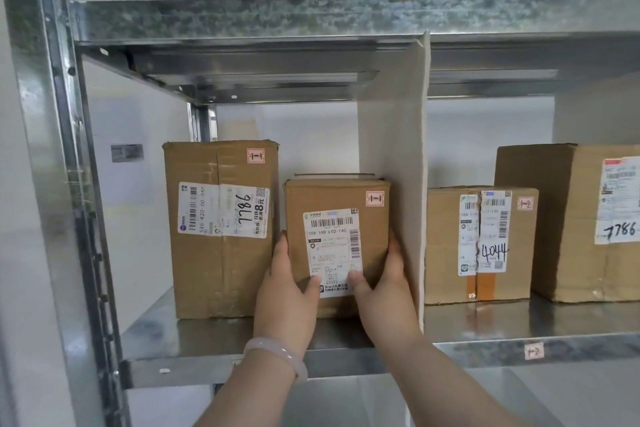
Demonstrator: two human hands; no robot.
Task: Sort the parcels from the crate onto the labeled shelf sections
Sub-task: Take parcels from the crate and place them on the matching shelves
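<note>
Fingers (pixel 282 248) curl round the sides of the small parcel (pixel 372 239) with the thumbs on its front label, so the left hand (pixel 287 295) and the right hand (pixel 386 291) clamp it. It stands on the shelf (pixel 207 340), between the tall parcel (pixel 221 270) and the cardboard divider (pixel 394 166).

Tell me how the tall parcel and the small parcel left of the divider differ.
The tall parcel stands clearly higher than the small parcel. The tall parcel's label lies sideways and bears a handwritten number; the small parcel's label is upright. No hand holds the tall parcel; the left hand and right hand grip the small parcel. Both are brown cardboard with a red-bordered sticker at the upper right.
</note>
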